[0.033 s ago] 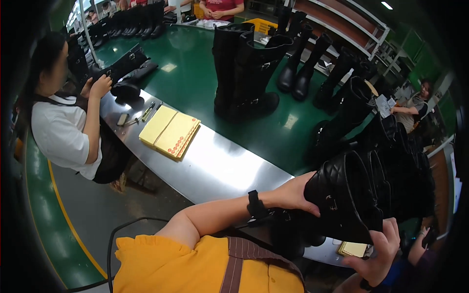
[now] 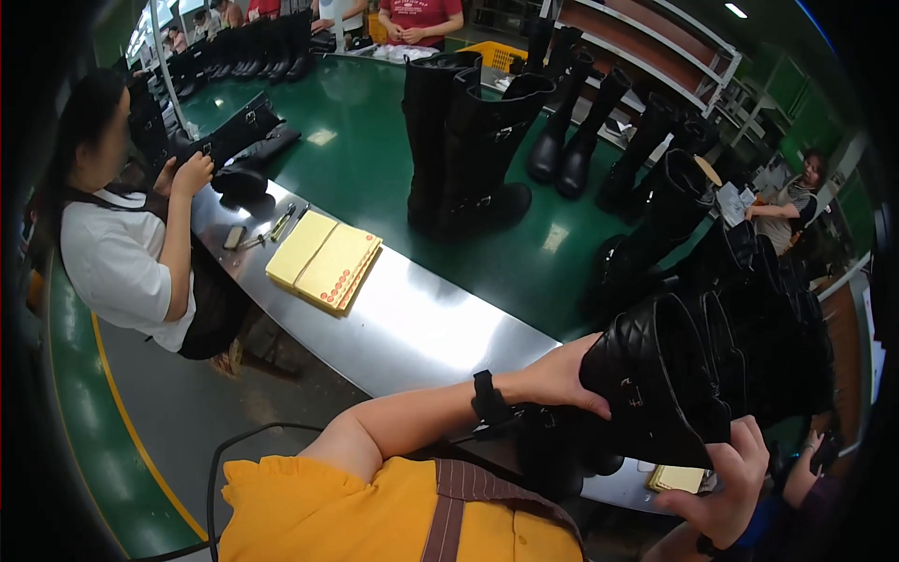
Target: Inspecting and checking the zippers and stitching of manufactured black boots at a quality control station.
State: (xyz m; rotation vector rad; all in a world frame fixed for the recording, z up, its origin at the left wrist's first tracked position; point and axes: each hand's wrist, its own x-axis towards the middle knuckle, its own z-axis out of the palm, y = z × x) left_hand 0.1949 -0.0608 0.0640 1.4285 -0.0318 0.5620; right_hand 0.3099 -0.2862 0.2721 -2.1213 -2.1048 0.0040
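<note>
A tall black boot (image 2: 633,370) with a quilted panel and a small buckle leans in front of me at the right. Around its side wraps my left hand (image 2: 554,377); the thumb presses on the leather and the fingers are hidden behind the shaft. My right hand (image 2: 728,487) is at the boot's lower right corner, its fingers touching the edge while the thumb stands well away, with the hand spread wide. More black boots (image 2: 782,347) crowd close behind this one.
A green table (image 2: 361,122) carries several tall black boots (image 2: 468,155). On the metal edge (image 2: 426,323) lie a banded stack of yellow cards (image 2: 323,258) and small tools (image 2: 281,223). A smaller yellow stack (image 2: 676,478) lies below the boot. At left a co-worker (image 2: 122,234) handles a boot.
</note>
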